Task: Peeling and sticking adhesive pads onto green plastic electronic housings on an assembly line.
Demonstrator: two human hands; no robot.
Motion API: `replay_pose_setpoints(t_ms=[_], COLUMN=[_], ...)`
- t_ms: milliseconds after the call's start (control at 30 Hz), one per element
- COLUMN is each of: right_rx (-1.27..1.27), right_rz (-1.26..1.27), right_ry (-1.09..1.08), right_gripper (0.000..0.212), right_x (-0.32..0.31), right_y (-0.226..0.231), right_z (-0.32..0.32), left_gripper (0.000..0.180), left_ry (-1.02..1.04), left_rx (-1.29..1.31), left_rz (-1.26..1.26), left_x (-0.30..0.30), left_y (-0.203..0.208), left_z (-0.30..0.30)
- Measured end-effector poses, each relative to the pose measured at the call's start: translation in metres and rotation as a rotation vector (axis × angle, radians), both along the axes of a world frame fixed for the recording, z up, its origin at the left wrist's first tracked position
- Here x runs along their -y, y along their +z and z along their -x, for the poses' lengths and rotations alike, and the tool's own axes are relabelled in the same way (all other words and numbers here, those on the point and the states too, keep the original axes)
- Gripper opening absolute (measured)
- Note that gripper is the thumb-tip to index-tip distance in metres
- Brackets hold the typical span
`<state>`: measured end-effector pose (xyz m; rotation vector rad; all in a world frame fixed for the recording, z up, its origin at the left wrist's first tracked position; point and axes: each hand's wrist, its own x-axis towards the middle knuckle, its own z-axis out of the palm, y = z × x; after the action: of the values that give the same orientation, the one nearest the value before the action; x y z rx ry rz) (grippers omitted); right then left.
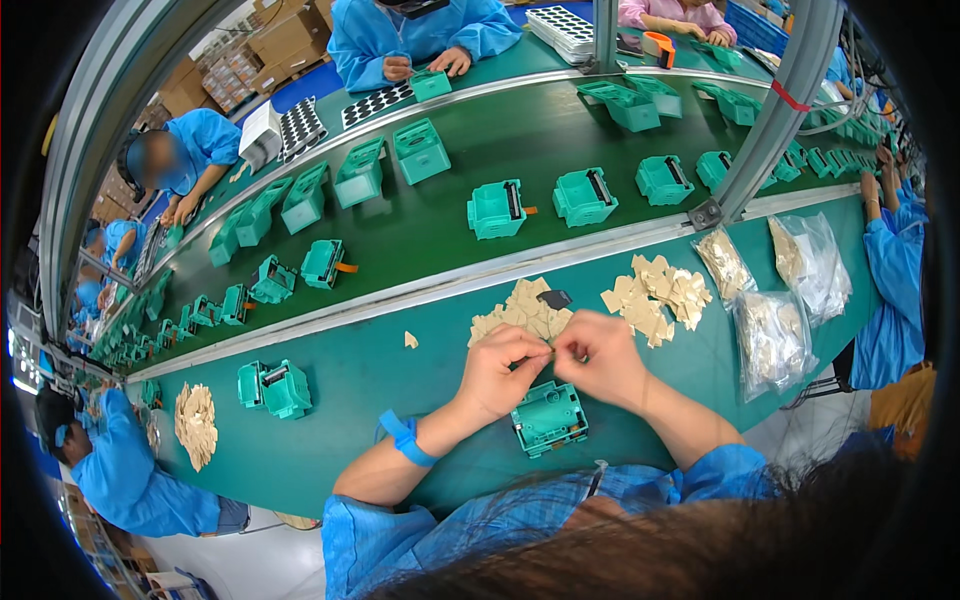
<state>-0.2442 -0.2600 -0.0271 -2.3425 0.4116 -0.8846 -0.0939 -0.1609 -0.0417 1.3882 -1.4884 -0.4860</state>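
Observation:
My left hand [505,370] and my right hand [603,358] meet fingertip to fingertip, both pinched. Whatever they hold between them is too small to make out. Just below them on the green bench lies a teal plastic housing [550,420], its inner side facing up. Beyond my fingers is a heap of flat tan pieces [515,312] with a small black piece [554,298] on it. Another heap of tan pieces [655,297] spreads beyond my right hand. One stray tan piece [411,340] sits apart to the left. A blue band circles my left wrist.
Clear bags of pieces [775,345] lie at the right. Two teal housings [275,389] and a tan heap [195,425] are at the left. Past a metal rail [400,300], a green conveyor carries rows of housings [495,208]. A metal post [775,120] rises at right; co-workers sit around.

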Motion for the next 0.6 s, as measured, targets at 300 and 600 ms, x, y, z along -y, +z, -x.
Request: replay_pose_setpoints(t_ms=[300, 600], right_rx=[-0.384, 0.122], right_rz=[-0.207, -0.788], right_ry=[-0.511, 0.013], right_gripper=[0.009, 0.009], right_x=[0.063, -0.003], right_y=[-0.018, -0.011], right_z=[0.061, 0.024], left_gripper=[0.009, 0.011], left_ry=[-0.028, -0.146], left_rx=[-0.832, -1.006], left_rz=[-0.211, -0.248], left_x=[0.006, 0.002], left_y=[-0.003, 0.002], left_z=[0.002, 0.016])
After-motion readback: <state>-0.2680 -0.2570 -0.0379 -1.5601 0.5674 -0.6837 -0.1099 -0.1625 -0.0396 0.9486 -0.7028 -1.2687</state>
